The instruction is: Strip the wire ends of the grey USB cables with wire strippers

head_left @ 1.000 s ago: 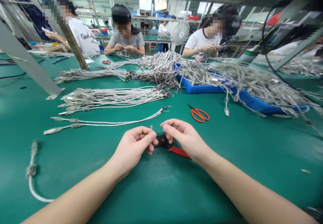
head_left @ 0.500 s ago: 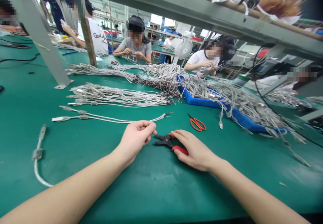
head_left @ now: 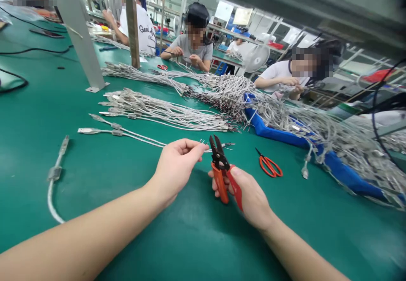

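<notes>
My left hand is closed in a pinch on the wire end of a USB cable; thin wire tips stick out just past the fingertips. The cable's plug end lies at the left, and its middle is hidden under my left forearm. My right hand is wrapped round the red handles of the wire strippers. Their black jaws point up, slightly apart, close to the right of my left fingertips. Two more USB cables lie just beyond my left hand.
A bundle of cables lies beyond, and a larger heap fills a blue tray. Orange-handled scissors lie at the right. A grey metal post stands at the left. Several people sit across the green table.
My right hand has lifted the wire strippers off the table and turned them so the jaws point up. My left hand still pinches the wire end. The view has shifted to the right.
</notes>
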A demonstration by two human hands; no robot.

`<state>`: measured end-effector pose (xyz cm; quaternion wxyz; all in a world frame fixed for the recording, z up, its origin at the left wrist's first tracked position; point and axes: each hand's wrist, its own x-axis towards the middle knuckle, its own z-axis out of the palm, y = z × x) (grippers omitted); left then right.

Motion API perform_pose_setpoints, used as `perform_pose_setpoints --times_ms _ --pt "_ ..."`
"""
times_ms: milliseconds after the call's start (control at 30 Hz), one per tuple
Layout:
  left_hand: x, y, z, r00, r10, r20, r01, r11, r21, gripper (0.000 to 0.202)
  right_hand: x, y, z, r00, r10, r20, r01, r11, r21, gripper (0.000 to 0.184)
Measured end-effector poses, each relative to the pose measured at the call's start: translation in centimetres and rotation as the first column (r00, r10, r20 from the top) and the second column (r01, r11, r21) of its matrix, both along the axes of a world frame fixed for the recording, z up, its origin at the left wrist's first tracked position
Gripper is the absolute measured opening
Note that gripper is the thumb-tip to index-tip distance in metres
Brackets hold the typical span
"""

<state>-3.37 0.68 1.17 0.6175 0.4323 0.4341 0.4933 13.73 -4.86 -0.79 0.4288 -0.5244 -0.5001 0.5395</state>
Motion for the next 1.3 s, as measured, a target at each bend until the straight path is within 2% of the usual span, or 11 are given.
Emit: perform_pose_setpoints --times_ms 133,333,533,1067,1300 --pt "0.3 -0.1 0.0 0.997 0.015 -0.070 -0.016 1.000 -0.006 0.021 0.6 -0.5 -0.7 0.999 -0.012 -0.036 0.011 1.000 -0.016 0.043" --pt "0.5 -0.3 -0.1 0.992 0.017 -0.125 -0.016 1.000 0.004 0.019 0.8 -1.0 -0.6 1.000 0.006 -0.025 -0.008 0.998 -0.068 0.045" --pt "0.6 -0.3 -0.4 0.985 0.049 -0.167 -0.040 0.998 0.056 0.019 0.6 -1.3 -0.2 1.000 0.026 0.014 -0.025 0.999 -0.042 0.045" --pt "0.4 -0.6 -0.2 0.988 0.034 -0.151 -0.023 0.997 0.076 0.016 0.1 -1.6 -0.1 0.997 0.022 0.080 -0.022 1.000 -0.011 0.046" --pt "0.4 -0.5 -0.2 0.985 0.036 -0.167 -0.023 0.997 0.077 0.016 0.1 -1.6 -0.2 0.990 0.011 0.138 -0.018 0.999 0.049 0.046"
